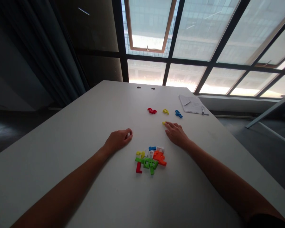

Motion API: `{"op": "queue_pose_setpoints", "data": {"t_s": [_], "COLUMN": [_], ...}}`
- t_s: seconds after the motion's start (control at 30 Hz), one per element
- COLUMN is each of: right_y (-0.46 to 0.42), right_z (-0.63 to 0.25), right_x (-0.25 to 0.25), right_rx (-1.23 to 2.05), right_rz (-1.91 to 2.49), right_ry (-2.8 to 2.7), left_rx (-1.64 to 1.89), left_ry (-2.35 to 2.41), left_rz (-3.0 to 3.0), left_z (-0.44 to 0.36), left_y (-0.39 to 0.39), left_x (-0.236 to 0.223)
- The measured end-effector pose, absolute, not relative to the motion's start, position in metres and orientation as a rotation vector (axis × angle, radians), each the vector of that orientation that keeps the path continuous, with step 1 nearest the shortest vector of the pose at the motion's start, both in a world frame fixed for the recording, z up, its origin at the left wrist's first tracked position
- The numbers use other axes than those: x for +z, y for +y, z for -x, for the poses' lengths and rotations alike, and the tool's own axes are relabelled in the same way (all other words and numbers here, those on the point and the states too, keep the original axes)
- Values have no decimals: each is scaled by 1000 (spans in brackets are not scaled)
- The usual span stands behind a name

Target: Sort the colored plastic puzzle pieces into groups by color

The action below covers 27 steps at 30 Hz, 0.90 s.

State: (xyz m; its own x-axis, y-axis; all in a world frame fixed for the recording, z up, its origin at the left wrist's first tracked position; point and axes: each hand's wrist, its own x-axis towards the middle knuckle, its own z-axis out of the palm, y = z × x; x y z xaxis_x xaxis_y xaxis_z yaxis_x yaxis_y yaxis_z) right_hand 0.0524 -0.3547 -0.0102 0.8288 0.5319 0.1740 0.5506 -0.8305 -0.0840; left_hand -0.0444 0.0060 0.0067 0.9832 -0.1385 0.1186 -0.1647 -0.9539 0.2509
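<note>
Right hand [177, 134] outstretched, fingertips at yellow piece [163, 123]; pinching or just touching, can't tell! Left hand [118, 139] curled, thumb against finger, near mixed-colour pile [151, 161].

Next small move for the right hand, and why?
Probably slide the yellow piece forward to the yellow cluster: the right hand's fingertips are at that piece, and the matching color lies just beyond, between the red cluster and blue cluster.

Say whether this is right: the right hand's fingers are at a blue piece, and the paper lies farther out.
Not blue: the piece at the fingers of the right hand is yellow, as the head view shows. The paper does lie farther out.
</note>
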Motion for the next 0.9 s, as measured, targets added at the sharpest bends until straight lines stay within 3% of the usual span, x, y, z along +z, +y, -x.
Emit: {"op": "queue_pose_setpoints", "data": {"t_s": [0.4,0.9], "right_y": [-318,-314], "right_z": [-115,-131], "right_x": [-5,-7], "right_rx": [-268,-287], "right_rz": [3018,3010], "right_ry": [-601,-480], "left_rx": [138,118], "left_ry": [-241,-219], "left_rz": [-2855,-2842], "left_z": [43,44], "left_y": [8,6], "left_x": [6,7]}}
